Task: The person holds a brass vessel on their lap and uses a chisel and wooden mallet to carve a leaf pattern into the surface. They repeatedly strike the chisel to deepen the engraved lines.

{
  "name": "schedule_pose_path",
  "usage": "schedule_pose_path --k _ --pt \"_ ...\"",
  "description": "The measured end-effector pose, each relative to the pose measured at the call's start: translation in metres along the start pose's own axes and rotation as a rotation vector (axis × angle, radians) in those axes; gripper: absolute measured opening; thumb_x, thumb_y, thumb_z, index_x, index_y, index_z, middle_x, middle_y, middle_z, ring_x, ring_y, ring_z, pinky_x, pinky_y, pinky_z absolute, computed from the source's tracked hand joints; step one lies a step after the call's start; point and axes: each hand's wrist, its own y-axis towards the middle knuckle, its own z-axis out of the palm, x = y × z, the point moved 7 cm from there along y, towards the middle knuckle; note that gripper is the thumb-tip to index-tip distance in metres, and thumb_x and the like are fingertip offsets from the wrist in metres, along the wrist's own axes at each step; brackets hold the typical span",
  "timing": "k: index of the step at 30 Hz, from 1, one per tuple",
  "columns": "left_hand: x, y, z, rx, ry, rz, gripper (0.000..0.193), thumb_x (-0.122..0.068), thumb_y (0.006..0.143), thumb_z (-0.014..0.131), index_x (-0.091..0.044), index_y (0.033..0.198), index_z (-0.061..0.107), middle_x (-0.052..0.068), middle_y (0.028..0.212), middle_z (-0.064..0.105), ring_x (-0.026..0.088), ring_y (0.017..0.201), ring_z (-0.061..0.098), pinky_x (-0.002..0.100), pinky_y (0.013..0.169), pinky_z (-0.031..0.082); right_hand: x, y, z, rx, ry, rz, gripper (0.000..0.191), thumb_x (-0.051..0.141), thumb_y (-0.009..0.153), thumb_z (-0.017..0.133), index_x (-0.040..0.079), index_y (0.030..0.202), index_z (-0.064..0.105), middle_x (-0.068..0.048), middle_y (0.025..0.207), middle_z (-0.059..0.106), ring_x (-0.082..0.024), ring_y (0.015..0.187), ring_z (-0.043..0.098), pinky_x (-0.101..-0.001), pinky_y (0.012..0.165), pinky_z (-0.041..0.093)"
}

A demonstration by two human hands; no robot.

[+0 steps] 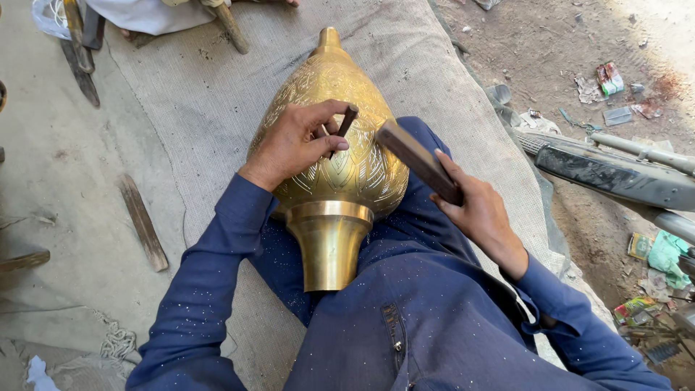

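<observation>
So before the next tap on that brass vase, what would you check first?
1. Left hand pinches the chisel firmly: ok.
2. Chisel tip on the brass vase: looks set, exact contact cannot tell.
3. Right hand grips the wooden mallet, raised beside the chisel: ok.
4. Vase steadied across the lap on the blue clothing: ok.
5. Left fingers clear of the chisel's struck end: close, cannot tell.
</observation>
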Motion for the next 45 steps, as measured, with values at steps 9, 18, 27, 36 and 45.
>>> schedule_pose_path --k 9,18,27,36,45 --pt "-0.002 0.007 0.003 0.01 0.103 0.051 0.047 -0.014 0.083 0.085 -0.011 0.128 0.071 0.003 0.079 0.072 0.01 0.062 0.061 0.028 0.059 0.053 0.021 0.025 -0.034 -0.165 0.168 -0.109 0.082 0.018 0.088 0.082 0.009 0.159 0.042 -0.015 0.095 0.072 -0.02 0.082 0.073 -0.0345 0.076 0.059" --pt "-0.002 0.014 0.009 0.088 0.129 0.032 0.05 -0.015 0.078 0.086 -0.012 0.125 0.073 0.002 0.075 0.072 0.01 0.059 0.06 0.029 0.057 0.05 0.021 0.011 -0.014 -0.135 0.233 -0.042 0.08 0.015 0.085 0.085 0.012 0.156 0.05 -0.013 0.103 0.074 -0.019 0.089 0.072 -0.0355 0.08 0.057" --pt "-0.007 0.008 0.007 0.106 0.107 0.096 0.051 -0.016 0.078 0.086 -0.012 0.127 0.072 0.003 0.077 0.073 0.01 0.063 0.063 0.03 0.061 0.053 0.016 0.0 -0.02 -0.196 0.303 0.076 0.059 0.017 0.089 0.084 0.009 0.141 0.057 -0.013 0.104 0.073 -0.017 0.083 0.072 -0.0337 0.074 0.059" --pt "-0.006 0.007 0.008 0.13 0.136 0.116 0.05 -0.019 0.079 0.087 -0.016 0.126 0.072 0.002 0.077 0.075 0.011 0.062 0.066 0.032 0.06 0.053 0.032 -0.004 -0.022 -0.175 0.141 -0.053 0.067 0.018 0.087 0.083 0.016 0.148 0.055 -0.009 0.099 0.074 -0.019 0.082 0.073 -0.0329 0.074 0.058" --pt "0.005 0.005 0.003 0.016 0.021 0.065 0.047 -0.014 0.084 0.083 -0.011 0.129 0.068 0.001 0.078 0.068 0.008 0.063 0.062 0.026 0.059 0.053 0.013 0.006 -0.017 -0.116 0.052 0.065 0.081 0.02 0.083 0.087 0.019 0.155 0.05 -0.013 0.111 0.075 -0.022 0.088 0.074 -0.0404 0.078 0.058"
